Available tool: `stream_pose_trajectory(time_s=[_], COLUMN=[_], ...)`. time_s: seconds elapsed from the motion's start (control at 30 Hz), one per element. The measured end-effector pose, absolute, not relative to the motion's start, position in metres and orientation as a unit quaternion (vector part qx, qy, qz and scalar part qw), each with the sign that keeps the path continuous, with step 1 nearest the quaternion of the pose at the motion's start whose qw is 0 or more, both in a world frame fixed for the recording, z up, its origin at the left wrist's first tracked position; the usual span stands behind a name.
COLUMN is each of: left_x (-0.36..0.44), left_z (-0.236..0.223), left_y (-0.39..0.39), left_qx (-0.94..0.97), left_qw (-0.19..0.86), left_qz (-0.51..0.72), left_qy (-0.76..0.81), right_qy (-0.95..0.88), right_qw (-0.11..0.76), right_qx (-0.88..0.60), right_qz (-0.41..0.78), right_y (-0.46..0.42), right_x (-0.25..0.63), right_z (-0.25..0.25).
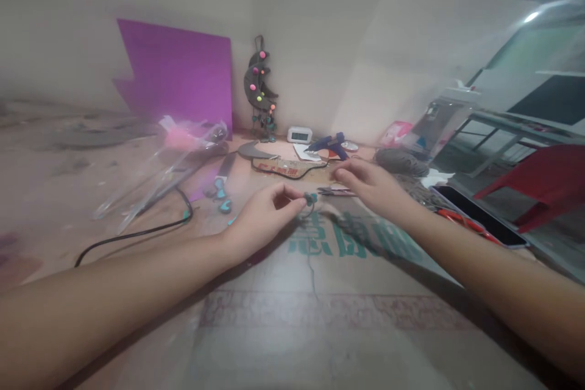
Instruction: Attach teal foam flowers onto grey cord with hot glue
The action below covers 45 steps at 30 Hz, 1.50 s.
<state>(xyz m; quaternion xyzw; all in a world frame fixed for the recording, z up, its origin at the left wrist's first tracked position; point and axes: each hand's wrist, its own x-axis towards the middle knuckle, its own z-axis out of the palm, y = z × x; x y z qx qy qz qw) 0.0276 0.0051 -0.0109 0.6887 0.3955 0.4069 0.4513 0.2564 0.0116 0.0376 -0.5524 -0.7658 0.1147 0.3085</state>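
My left hand (269, 213) pinches a small teal-and-grey piece (311, 198) between thumb and forefinger, above a board printed with green characters. A thin grey thread (312, 274) trails down the board below it. To the right, my right hand (365, 181) is closed, its thumb and fingertips together; anything between them is too blurred to make out. Just under those fingertips lies a small pair of snips (336, 191). Several teal-and-grey pieces (223, 206) lie left of my left hand.
Toward the wall are a blue glue gun (326, 145), a grey crescent (255, 151), a clock (300, 134) and a hanging moon ornament (259, 82). A purple sheet (183, 73) leans left. At right are grey yarn (402, 162), a phone (479, 216) and red-handled scissors (466, 222).
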Motion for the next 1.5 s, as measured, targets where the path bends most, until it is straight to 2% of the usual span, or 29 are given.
stream_pose_trajectory(time_s=[0.07,0.17,0.43,0.77,1.07,1.33,1.5], left_x=[0.028,0.028,0.028,0.027,0.026,0.026,0.026], left_z=[-0.009,-0.006,-0.008,-0.007,-0.005,-0.005,-0.006], left_y=[0.004,0.002,0.002,-0.001,-0.006,-0.007,-0.007], left_qx=[0.687,0.688,0.699,0.713,0.746,0.762,0.744], left_qw=[0.458,0.461,0.485,0.492,0.432,0.401,0.433], left_qz=[0.41,0.405,0.382,0.369,0.374,0.382,0.391], left_qy=[0.387,0.389,0.361,0.335,0.341,0.335,0.325], right_qy=[-0.764,-0.747,-0.709,-0.769,-0.745,-0.74,-0.741], right_qw=[0.343,0.388,0.397,0.371,0.401,0.408,0.415], right_qx=[-0.508,-0.484,-0.485,-0.493,-0.46,-0.45,-0.451], right_qz=[0.203,0.239,0.322,0.166,0.271,0.288,0.275], right_y=[-0.009,-0.026,-0.028,-0.033,-0.033,-0.036,-0.035], right_x=[0.239,0.224,0.22,0.221,0.223,0.221,0.221], right_z=[0.031,0.018,0.001,0.005,0.002,0.004,0.003])
